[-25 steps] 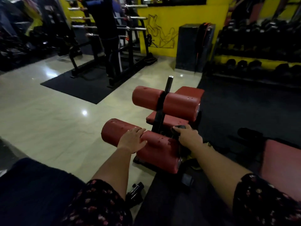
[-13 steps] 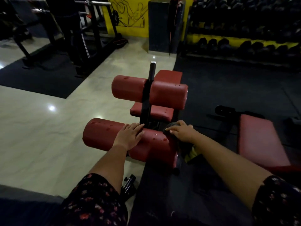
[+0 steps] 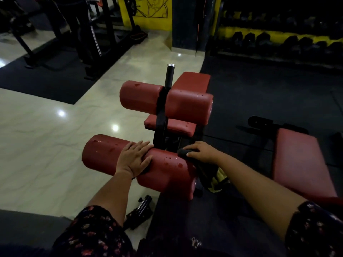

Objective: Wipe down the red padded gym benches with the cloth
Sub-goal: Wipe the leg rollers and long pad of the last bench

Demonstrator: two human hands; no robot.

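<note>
A red padded bench stands in front of me with two roller pads on a black post. The near roller [image 3: 167, 175] carries water drops. My left hand [image 3: 133, 158] lies flat and open on top of that roller, left of the post. My right hand [image 3: 201, 152] presses a dark cloth [image 3: 202, 169] onto the roller's right end; the cloth hangs down with a yellow patch below. The far roller [image 3: 189, 106] and the red seat pad [image 3: 193, 82] sit behind. A second red bench pad [image 3: 297, 160] lies to the right.
Shiny pale tile floor [image 3: 46, 145] spreads to the left, dark rubber mat [image 3: 259, 93] to the right. A black fitting [image 3: 139, 212] lies on the floor under the near roller. A dumbbell rack [image 3: 287, 39] lines the back right; a person's legs [image 3: 81, 30] and black frames stand at the back left.
The view has tipped down and come closer to the bench. My right hand with the cloth has shifted slightly along the near roller's right end; my left hand stays on the roller.
</note>
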